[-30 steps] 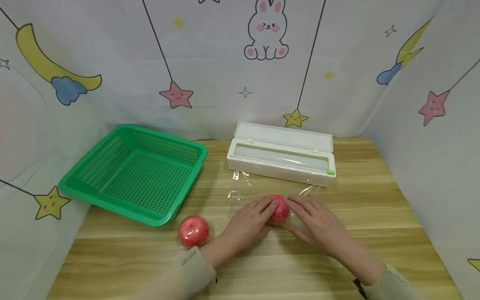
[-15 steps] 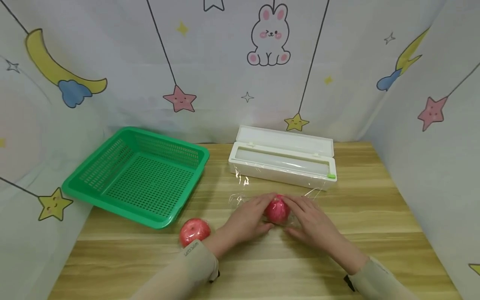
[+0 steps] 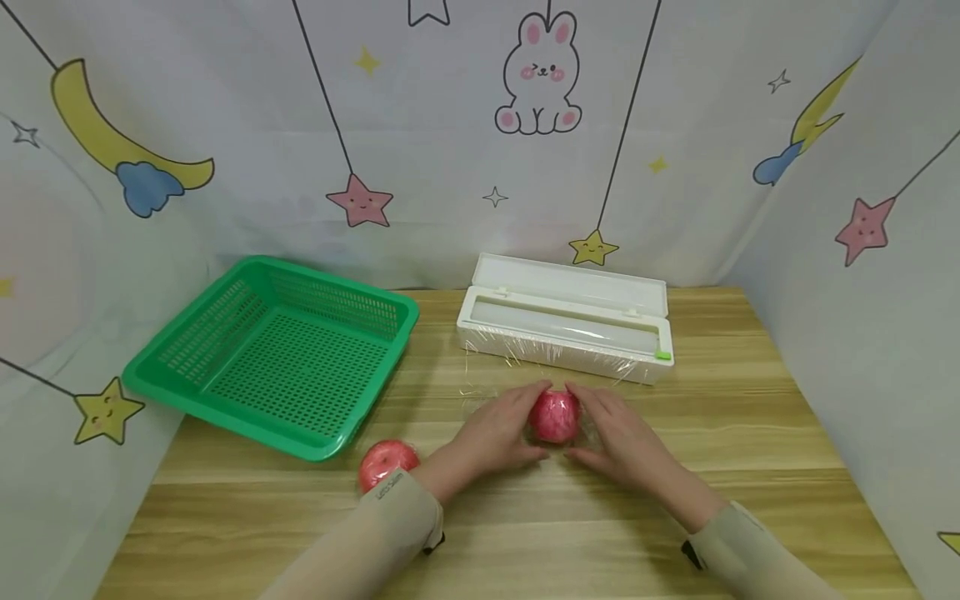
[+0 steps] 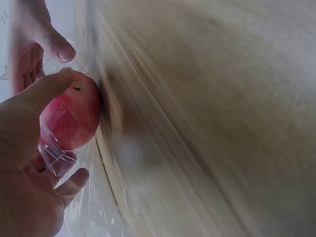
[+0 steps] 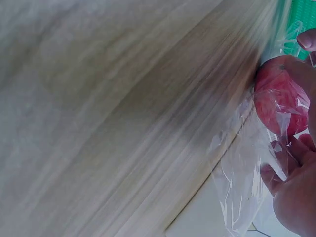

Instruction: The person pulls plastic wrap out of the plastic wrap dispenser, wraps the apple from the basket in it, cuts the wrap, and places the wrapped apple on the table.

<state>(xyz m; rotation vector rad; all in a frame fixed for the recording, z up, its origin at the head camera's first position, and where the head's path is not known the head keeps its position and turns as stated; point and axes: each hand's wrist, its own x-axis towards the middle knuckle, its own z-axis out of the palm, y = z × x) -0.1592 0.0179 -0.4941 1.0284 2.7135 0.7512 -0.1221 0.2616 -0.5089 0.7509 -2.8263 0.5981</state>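
Observation:
A red apple (image 3: pixel 556 417) with clear cling film (image 5: pixel 239 182) over it sits on the table, in front of the white cling film dispenser. From its left side my left hand (image 3: pixel 495 435) holds it, thumb (image 4: pixel 57 81) on the skin near the stem and fingers curled behind in the film. My right hand (image 3: pixel 626 440) cups the opposite side in the same way, its thumb against the apple in the right wrist view. Film edges crinkle around the fingers of both hands. Part of the apple's far side is hidden by the hands.
Behind the hands, the cling film dispenser (image 3: pixel 558 354) stands with its lid up and a green slider at its right end. A second film-wrapped apple (image 3: pixel 386 460) lies by the left sleeve. A green basket (image 3: pixel 315 450) is at the left; printed cloth walls enclose the wooden table (image 3: pixel 750 417).
The hands have drawn closer around the apple, the right one shifting left. The apple has been turned slightly between them, and the loose film has drawn in toward it.

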